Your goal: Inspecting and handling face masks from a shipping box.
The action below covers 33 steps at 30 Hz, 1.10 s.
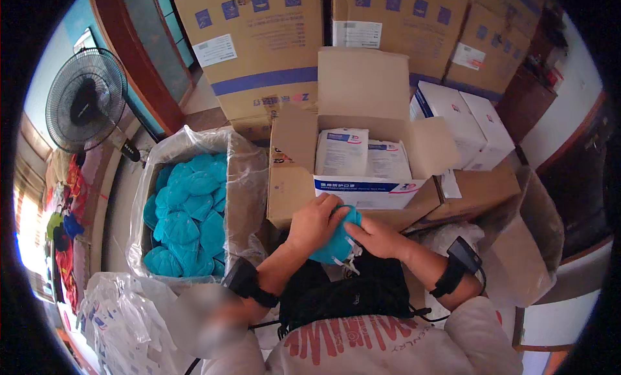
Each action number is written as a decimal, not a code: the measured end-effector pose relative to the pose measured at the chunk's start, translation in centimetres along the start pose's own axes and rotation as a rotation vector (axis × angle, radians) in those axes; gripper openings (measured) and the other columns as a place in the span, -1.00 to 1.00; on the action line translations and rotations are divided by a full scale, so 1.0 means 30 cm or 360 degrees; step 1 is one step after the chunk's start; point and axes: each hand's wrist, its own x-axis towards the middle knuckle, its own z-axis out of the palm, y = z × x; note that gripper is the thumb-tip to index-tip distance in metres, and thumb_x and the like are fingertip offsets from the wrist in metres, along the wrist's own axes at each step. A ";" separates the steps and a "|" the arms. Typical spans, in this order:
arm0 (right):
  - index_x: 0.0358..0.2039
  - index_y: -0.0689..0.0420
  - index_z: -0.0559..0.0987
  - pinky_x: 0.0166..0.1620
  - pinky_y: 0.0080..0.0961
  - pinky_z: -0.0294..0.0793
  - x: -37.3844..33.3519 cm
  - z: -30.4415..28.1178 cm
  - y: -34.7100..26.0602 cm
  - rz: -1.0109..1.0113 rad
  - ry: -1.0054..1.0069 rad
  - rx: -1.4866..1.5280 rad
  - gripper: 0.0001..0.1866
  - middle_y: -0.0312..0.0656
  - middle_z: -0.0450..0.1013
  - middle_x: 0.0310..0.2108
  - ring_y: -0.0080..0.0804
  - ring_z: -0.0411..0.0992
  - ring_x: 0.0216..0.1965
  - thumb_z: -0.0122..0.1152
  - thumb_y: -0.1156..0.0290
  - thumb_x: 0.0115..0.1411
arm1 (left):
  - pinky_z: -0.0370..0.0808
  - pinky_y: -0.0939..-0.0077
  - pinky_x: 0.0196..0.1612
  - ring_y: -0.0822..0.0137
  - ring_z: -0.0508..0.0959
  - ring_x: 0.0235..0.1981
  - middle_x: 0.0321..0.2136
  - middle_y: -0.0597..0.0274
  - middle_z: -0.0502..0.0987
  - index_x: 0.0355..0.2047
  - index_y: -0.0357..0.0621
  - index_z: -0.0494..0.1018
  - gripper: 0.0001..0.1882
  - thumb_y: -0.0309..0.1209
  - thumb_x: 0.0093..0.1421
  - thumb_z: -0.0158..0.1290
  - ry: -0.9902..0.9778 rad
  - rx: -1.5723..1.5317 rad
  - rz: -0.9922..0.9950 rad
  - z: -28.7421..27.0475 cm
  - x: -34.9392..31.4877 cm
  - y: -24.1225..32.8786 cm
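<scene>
A teal face mask (332,246) is held in front of my body, with white straps dangling from its lower right side. My left hand (314,223) wraps round its upper left part. The thumb and fingers of my right hand (376,236) grip the right edge. Just beyond my hands stands an open white box (365,191) with its lid raised, holding white printed packets (343,154). To the left, a carton lined with clear plastic (246,181) contains a heap of teal masks (184,210).
Closed white boxes (456,126) stand at the right on brown cartons (482,194). Large brown cartons (259,58) line the back. A black fan (86,100) is at far left. A clear plastic bag (123,320) lies at lower left, and a plastic-lined carton (517,252) sits at right.
</scene>
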 end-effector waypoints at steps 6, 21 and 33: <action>-0.24 0.26 0.30 -0.18 -0.49 0.26 0.018 -0.030 0.020 0.0017 -0.0256 -0.0055 -0.67 -0.15 0.35 -0.34 -0.47 0.28 -0.30 -0.19 0.24 0.16 | 0.37 0.28 -0.38 0.10 0.43 -0.42 -0.49 0.14 0.40 -0.41 -0.15 0.34 -0.79 -0.28 0.05 -0.12 -0.0154 0.0031 0.0274 0.021 0.001 -0.025; -0.25 0.31 0.34 -0.15 -0.45 0.26 0.019 -0.020 0.019 0.0085 -0.0319 -0.0206 -0.65 -0.07 0.37 -0.32 -0.40 0.31 -0.24 -0.16 0.25 0.14 | 0.37 0.21 -0.40 0.04 0.44 -0.44 -0.49 0.07 0.44 -0.42 -0.14 0.36 -0.72 -0.20 0.08 -0.18 -0.0296 0.0118 0.0006 0.020 -0.001 0.026; -0.44 0.18 0.40 -0.40 -0.59 0.27 0.020 -0.084 0.032 0.0123 -0.0313 -0.0082 -0.75 -0.30 0.28 -0.60 -0.56 0.23 -0.51 -0.18 0.28 0.16 | 0.34 0.18 -0.46 0.02 0.43 -0.49 -0.53 0.05 0.43 -0.49 -0.09 0.37 -0.71 -0.19 0.12 -0.25 0.0282 0.0524 -0.0400 -0.164 0.037 -0.163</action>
